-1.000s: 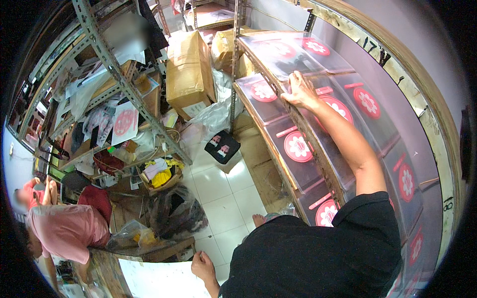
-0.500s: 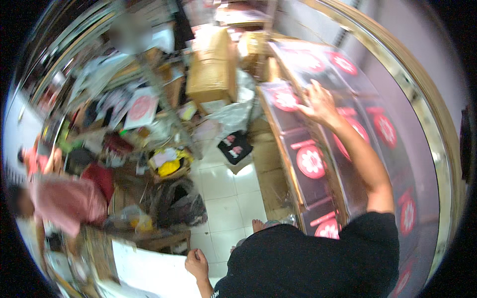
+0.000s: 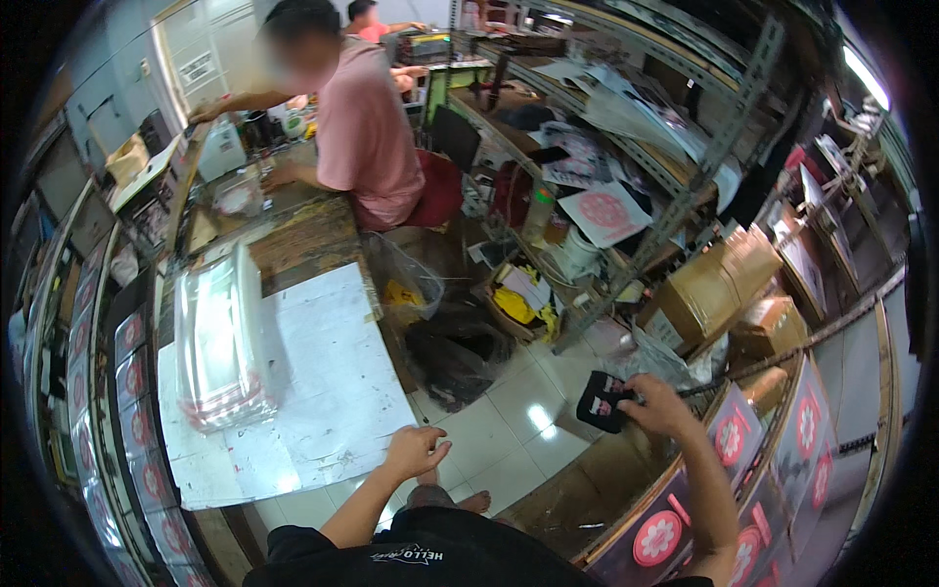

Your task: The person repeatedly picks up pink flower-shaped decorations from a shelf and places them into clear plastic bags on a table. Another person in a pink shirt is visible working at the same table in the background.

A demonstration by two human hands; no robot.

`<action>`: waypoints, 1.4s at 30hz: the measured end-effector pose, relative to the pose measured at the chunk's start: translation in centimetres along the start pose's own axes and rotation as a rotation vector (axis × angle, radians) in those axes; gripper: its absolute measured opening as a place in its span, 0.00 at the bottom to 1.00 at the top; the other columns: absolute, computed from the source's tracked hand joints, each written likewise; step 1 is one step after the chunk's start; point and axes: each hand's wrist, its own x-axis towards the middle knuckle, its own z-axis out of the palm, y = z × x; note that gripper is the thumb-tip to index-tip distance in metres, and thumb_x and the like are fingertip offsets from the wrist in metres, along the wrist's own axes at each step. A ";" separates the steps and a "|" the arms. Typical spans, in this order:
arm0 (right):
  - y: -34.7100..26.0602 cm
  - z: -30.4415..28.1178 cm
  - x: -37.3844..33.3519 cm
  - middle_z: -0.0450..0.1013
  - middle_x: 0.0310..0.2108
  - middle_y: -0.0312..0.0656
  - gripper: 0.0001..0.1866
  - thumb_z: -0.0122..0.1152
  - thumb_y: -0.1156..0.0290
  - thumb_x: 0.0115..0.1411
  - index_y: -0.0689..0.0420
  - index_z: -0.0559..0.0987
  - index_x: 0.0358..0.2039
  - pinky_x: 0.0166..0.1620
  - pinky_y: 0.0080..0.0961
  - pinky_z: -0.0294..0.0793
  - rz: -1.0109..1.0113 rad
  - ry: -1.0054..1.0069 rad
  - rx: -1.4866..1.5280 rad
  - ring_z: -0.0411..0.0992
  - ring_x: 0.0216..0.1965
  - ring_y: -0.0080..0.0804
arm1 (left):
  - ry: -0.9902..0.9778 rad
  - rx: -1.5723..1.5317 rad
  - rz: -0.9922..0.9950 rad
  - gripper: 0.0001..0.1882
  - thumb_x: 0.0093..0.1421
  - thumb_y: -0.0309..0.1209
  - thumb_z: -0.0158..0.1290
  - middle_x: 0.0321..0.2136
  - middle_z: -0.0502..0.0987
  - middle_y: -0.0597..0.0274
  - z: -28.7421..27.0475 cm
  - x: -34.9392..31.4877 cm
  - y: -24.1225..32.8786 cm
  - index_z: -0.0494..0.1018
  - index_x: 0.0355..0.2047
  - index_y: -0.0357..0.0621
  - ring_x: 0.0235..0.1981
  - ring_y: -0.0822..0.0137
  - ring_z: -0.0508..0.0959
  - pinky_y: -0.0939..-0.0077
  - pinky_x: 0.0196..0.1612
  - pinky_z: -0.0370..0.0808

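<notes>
My left hand [image 3: 419, 452] hovers at the near right corner of a table covered with white paper [image 3: 323, 391], its fingers loosely apart and nothing in them. On that paper lies a stack of clear plastic sheets or bags [image 3: 220, 342]. My right hand [image 3: 659, 405] is held out to the right, fingers loosely bent and apart, with no object visible in it. From this view it overlaps a black item with pink prints [image 3: 603, 399] on the floor. Beside my right forearm are dark panels with pink flower prints [image 3: 657, 537], set along a wooden-edged rack.
A person in a pink shirt [image 3: 367, 127] sits at the far end of the worktable [image 3: 293, 235]. Cardboard boxes [image 3: 709, 293], a black plastic bag [image 3: 455, 357] and a box with yellow items [image 3: 523, 298] stand on the floor. More printed panels [image 3: 142, 426] line the left.
My view has swung left from the printed panels to the paper-covered table. My right hand has come away from over the panels. My left hand now shows at the table's corner.
</notes>
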 end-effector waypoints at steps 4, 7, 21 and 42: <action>5.0 13.2 5.0 0.76 0.34 0.45 0.17 0.63 0.59 0.60 0.59 0.78 0.42 0.44 0.31 0.73 0.159 0.021 0.383 0.75 0.37 0.36 | 0.002 -0.059 0.046 0.14 0.59 0.40 0.55 0.22 0.80 0.57 -0.7 0.0 -0.2 0.80 0.35 0.43 0.25 0.55 0.80 0.61 0.33 0.76; 11.3 27.8 4.1 0.71 0.29 0.35 0.02 0.56 0.73 0.62 0.56 0.74 0.35 0.35 0.23 0.71 0.218 0.130 1.128 0.68 0.28 0.23 | 0.005 -0.216 0.058 0.13 0.60 0.38 0.55 0.27 0.80 0.54 -1.3 0.5 -0.3 0.79 0.38 0.42 0.28 0.54 0.80 0.60 0.35 0.76; 1.3 38.1 -7.6 0.78 0.32 0.46 0.17 0.61 0.61 0.61 0.60 0.76 0.45 0.31 0.31 0.77 0.651 -0.407 0.315 0.79 0.34 0.34 | 0.578 0.239 -0.246 0.17 0.54 0.32 0.59 0.51 0.71 0.48 -10.0 -8.1 -9.9 0.75 0.44 0.39 0.57 0.46 0.66 0.48 0.60 0.62; -1.3 43.7 7.3 0.78 0.40 0.53 0.23 0.60 0.53 0.60 0.61 0.80 0.43 0.48 0.40 0.74 0.376 -0.466 0.300 0.76 0.44 0.49 | 0.496 0.285 -0.237 0.22 0.54 0.34 0.59 0.55 0.68 0.44 -10.1 -7.8 -11.1 0.71 0.48 0.40 0.60 0.42 0.63 0.44 0.65 0.56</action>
